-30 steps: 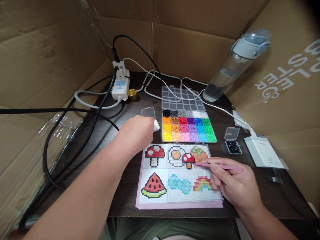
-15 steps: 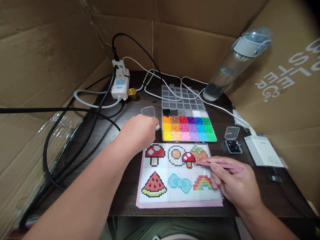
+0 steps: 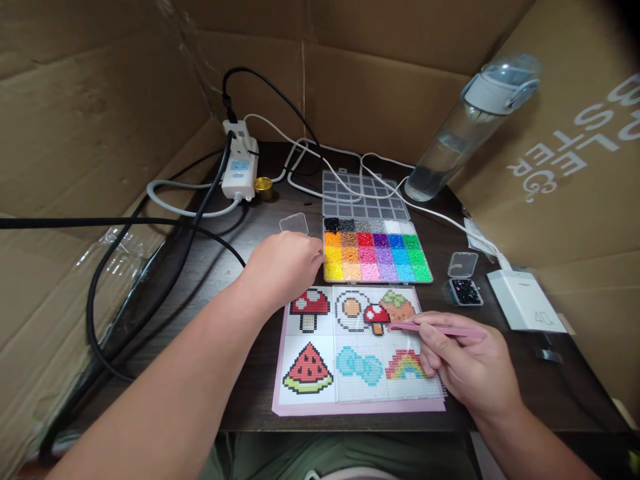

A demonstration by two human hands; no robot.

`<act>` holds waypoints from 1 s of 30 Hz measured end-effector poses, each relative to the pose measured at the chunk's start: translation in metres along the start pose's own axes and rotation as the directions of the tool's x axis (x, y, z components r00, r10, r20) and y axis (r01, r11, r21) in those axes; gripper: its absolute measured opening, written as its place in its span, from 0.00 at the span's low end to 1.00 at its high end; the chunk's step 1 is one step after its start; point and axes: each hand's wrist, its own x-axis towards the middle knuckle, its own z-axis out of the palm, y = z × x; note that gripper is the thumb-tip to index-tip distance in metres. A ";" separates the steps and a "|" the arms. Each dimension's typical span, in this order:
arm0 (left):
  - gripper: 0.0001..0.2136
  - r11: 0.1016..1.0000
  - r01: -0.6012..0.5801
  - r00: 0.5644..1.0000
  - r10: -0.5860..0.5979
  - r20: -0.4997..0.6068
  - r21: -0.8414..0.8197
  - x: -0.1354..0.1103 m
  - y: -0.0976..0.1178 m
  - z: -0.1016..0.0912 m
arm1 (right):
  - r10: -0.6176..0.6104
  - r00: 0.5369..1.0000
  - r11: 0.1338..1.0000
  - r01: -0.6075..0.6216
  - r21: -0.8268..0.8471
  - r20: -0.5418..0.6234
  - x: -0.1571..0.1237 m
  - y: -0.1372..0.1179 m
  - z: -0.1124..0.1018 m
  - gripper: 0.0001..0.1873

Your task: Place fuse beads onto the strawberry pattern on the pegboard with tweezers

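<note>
My left hand (image 3: 283, 267) is curled closed just left of the bead tray (image 3: 375, 257), covering a small white container that no longer shows. My right hand (image 3: 467, 370) is shut on pink tweezers (image 3: 435, 329), their tip near the small red mushroom of beads (image 3: 376, 315) on the clear pegboard (image 3: 390, 393). The pegboard lies over a pattern sheet (image 3: 305, 347) with mushroom, egg, watermelon, bow and rainbow pictures.
The tray's clear lid (image 3: 360, 193) lies open behind it. A small clear lid (image 3: 294, 223) sits near my left hand. A small box of black beads (image 3: 464, 292), a white charger (image 3: 525, 300), a water bottle (image 3: 465, 133), a power strip (image 3: 239, 170) and cables (image 3: 150, 267) surround the work. Cardboard walls enclose the table.
My left hand has slid right toward the bead tray, and the white container seen under its fingers is now hidden. My right hand and the tweezers have stayed put.
</note>
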 end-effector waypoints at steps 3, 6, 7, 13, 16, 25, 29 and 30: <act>0.12 1.000 -0.015 0.999 0.015 -0.029 -0.012 -0.001 0.001 0.002 | -0.002 1.000 1.000 0.002 -0.010 -0.001 0.000 -0.001 0.000 0.08; 0.13 0.999 -0.044 0.993 0.043 -0.107 -0.010 -0.002 0.002 0.004 | 0.000 1.000 1.000 0.000 -0.020 -0.006 0.000 -0.001 0.000 0.09; 0.14 0.998 -0.064 0.988 0.062 -0.141 -0.010 -0.002 0.003 0.005 | -0.001 1.000 1.000 0.001 -0.022 -0.006 0.000 -0.001 0.000 0.09; 0.20 0.954 -0.292 0.919 0.260 -0.295 -0.070 0.003 0.003 0.017 | -0.013 1.000 0.999 0.013 -0.032 0.003 0.001 0.001 0.000 0.10; 0.24 0.930 -0.360 0.901 0.327 -0.285 -0.070 0.007 0.004 0.022 | -0.017 1.000 1.000 0.017 -0.004 0.007 0.001 0.000 0.000 0.08; 0.29 0.934 -0.342 0.934 0.325 -0.147 -0.104 0.011 0.005 0.026 | -0.028 0.999 0.998 0.026 0.050 0.031 0.001 -0.001 -0.002 0.06; 0.30 0.935 -0.338 0.936 0.321 -0.145 -0.108 0.013 0.004 0.029 | -0.017 0.999 0.999 0.016 0.034 0.036 0.001 -0.002 -0.002 0.08; 0.30 0.936 -0.336 0.936 0.319 -0.148 -0.106 0.013 0.004 0.029 | -0.018 0.999 0.999 0.016 0.038 0.034 0.001 -0.002 -0.001 0.08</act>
